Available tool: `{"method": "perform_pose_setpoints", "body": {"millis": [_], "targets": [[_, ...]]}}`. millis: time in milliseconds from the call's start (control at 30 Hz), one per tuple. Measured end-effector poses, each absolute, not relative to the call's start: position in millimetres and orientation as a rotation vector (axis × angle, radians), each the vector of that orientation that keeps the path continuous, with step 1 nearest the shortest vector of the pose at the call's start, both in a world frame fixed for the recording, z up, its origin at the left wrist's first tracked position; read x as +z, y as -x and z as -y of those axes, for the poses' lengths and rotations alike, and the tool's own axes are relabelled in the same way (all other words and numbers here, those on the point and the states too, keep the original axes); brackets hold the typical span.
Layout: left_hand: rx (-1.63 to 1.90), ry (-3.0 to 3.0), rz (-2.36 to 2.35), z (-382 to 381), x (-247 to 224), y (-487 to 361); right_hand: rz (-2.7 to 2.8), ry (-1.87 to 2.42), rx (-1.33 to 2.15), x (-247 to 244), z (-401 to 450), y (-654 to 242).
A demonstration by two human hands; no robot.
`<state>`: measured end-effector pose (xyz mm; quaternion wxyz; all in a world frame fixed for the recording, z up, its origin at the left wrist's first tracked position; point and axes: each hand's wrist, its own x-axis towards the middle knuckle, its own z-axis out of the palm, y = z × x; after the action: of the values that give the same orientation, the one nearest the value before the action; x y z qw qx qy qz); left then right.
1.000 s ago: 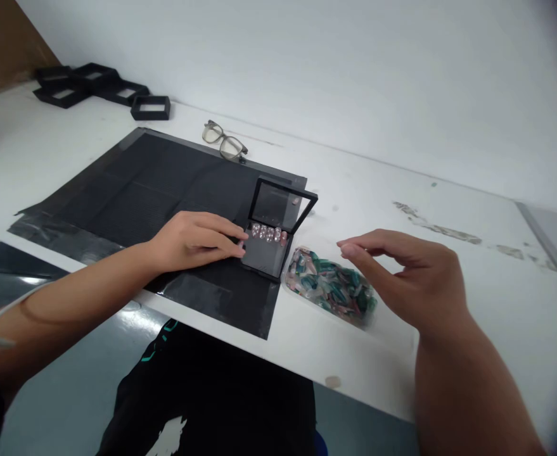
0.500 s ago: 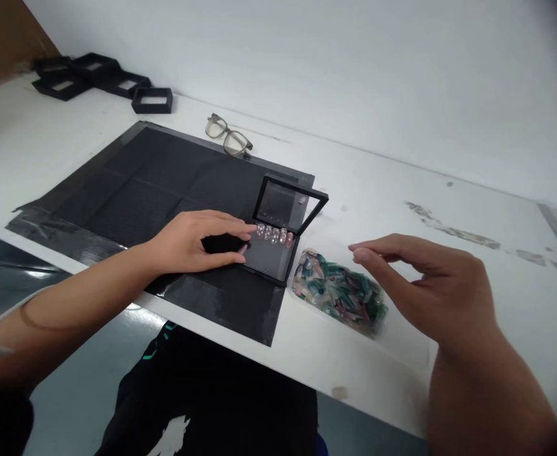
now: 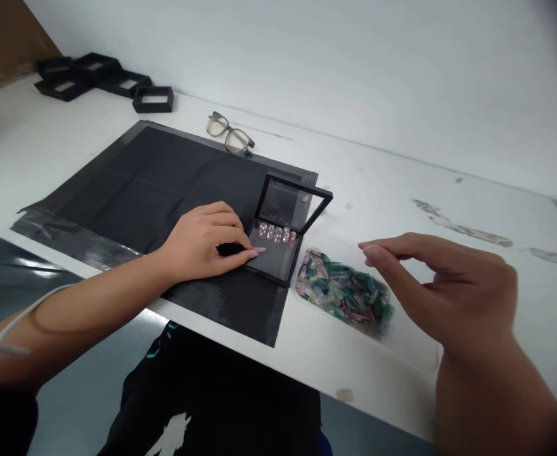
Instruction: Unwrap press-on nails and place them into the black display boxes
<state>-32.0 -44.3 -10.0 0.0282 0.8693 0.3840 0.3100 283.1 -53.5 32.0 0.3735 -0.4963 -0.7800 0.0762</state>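
Nearest, the right hand [image 3: 459, 291] hangs by the tub [image 3: 416, 356], thumb and forefinger tips together; whether they hold anything, I can't tell. Farther in, the left hand [image 3: 206, 244] is pinched on a pale nail [image 3: 260, 249] at the left of the open case [image 3: 278, 263]; a light, level grip should spare the row [image 3: 277, 234] just behind.

The raised lid [image 3: 282, 204] of the hinged display case [image 3: 273, 262] bars a reach from behind, and the left hand [image 3: 214, 244] blocks the left side; the near-right approach over the base is free. To the right, the clear tub [image 3: 297, 292] of false nails [image 3: 342, 288] stands just beside the case, the right hand [image 3: 454, 285] looming at its far-right end. Behind that tub, bare counter [image 3: 373, 202] leaves passing room; eyeglasses [image 3: 235, 140] obstruct the black mat's [image 3: 149, 171] far edge.
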Motion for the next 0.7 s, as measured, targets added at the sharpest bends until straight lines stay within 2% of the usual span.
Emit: {"method": "perform_pose_setpoints", "body": {"millis": [233,433,600,700], "targets": [[0.944,-2.754,-1.253,48.0,-7.3,31.3,1.997,1.310,0.226,35.5,54.5,-276.6],[1.019,-2.694,-1.024,51.6,-5.5,29.6,2.028,1.313,0.275,34.1,53.7,-276.4],[0.987,-2.786,-1.223,50.6,-7.5,29.8,2.056,1.311,0.260,36.5,53.8,-278.3],[0.988,-2.889,-1.148,52.4,-9.5,29.1,2.073,1.306,0.264,38.4,54.4,-277.4]]}}
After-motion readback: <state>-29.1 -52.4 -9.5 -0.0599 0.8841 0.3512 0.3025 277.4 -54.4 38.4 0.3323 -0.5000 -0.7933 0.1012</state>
